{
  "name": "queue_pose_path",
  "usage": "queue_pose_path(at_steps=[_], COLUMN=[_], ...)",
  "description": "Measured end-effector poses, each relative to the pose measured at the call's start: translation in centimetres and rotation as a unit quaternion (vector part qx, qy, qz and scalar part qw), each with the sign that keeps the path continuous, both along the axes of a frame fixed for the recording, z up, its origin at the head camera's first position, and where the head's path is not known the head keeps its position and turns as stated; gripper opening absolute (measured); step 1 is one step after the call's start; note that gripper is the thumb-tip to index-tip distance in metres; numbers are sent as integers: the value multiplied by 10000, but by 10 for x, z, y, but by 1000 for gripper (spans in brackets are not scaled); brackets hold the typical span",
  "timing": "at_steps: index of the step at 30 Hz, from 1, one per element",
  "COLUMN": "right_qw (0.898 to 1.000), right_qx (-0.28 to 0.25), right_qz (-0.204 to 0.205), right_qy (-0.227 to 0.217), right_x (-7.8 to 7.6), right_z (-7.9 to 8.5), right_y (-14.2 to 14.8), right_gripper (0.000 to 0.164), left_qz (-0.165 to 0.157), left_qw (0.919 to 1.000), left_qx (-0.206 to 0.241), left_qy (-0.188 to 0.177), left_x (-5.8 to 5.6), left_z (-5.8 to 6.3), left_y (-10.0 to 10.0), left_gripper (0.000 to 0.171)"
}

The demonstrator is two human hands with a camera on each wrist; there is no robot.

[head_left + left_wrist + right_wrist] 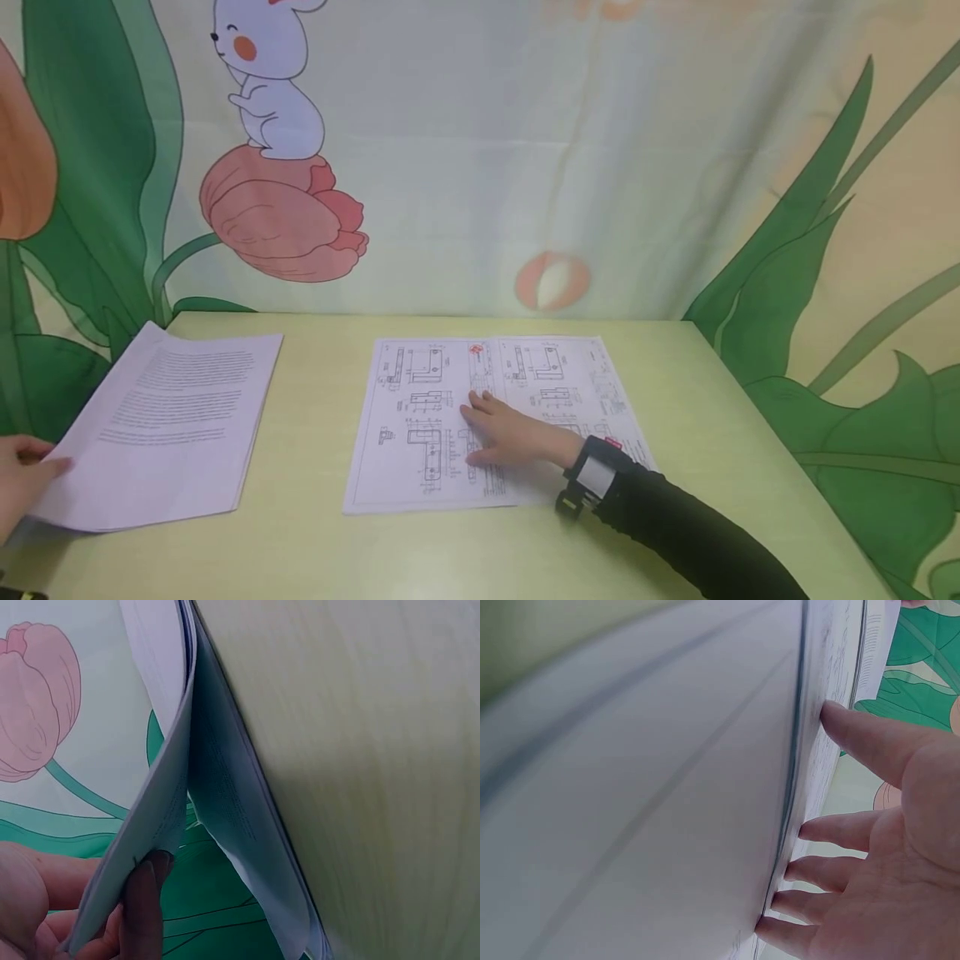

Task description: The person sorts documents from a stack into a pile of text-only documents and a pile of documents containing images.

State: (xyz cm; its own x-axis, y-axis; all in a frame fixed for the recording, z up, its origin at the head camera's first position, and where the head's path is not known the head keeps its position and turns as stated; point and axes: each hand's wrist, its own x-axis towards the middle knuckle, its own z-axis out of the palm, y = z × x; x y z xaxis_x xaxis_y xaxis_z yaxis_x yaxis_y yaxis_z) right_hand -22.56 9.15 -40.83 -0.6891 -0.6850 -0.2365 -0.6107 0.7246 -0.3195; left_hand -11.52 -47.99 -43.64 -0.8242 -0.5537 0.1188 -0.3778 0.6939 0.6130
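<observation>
At the left, a stack of printed sheets (168, 467) lies with its near-left corner raised. My left hand (26, 479) pinches that corner between thumb and fingers. The left wrist view shows the gripped upper sheets (154, 799) parted from the lower sheets (236, 802), with a gap between. In the middle, two technical drawings lie side by side, a left drawing (375, 467) and a right drawing (525, 375). My right hand (513, 433) is spread over where they meet. Its straight fingertips (810, 827) touch the paper in the right wrist view.
The pale wood-grain table (307, 467) carries both sets of paper. A cloth backdrop (450, 167) with a printed rabbit and flowers hangs behind it and along its sides. Red marks show on the drawings. A strapped device (597, 475) sits on the right wrist.
</observation>
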Motion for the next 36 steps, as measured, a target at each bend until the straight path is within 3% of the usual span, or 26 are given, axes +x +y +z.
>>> queue_pose_path(at_steps=[8, 14, 16, 19, 23, 26, 31, 34, 36], right_qw=[10000, 9999, 9999, 9999, 9999, 10000, 9996, 9953, 9864], right_qx=[25, 40, 39, 34, -1, -17, -257, -866, -1434], right_qz=[50, 64, 63, 68, 71, 31, -129, -413, -694], right_qy=[74, 87, 97, 108, 92, 28, 12, -109, -406], right_x=[-3, -4, -5, -5, -6, -6, -5, -4, -2], right_z=[-5, -7, -8, -9, -10, -8, -2, 4, 9], right_y=[1, 2, 2, 2, 3, 3, -5, -16, -25], right_gripper=[77, 77, 78, 78, 77, 77, 71, 65, 62], left_qz=[528, 807, 798, 982, 1341, 1524, 1530, 1450, 1320], left_qw=[9978, 9885, 9837, 9818, 9737, 9594, 9594, 9618, 9639], left_qx=[47, 214, 400, 595, 1198, 1651, 1547, 1557, 1678], left_qy=[406, 1260, 1561, 1512, 1399, 1703, 1797, 1720, 1592], left_x=[-1, -9, -14, -18, -10, 0, 6, 7, 8], left_z=[0, -30, -41, -41, -5, 30, 63, 79, 89], left_y=[-2, -33, -46, -48, -6, 35, 76, 95, 108], left_gripper=[20, 3, 11, 27, 34, 34, 30, 24, 20])
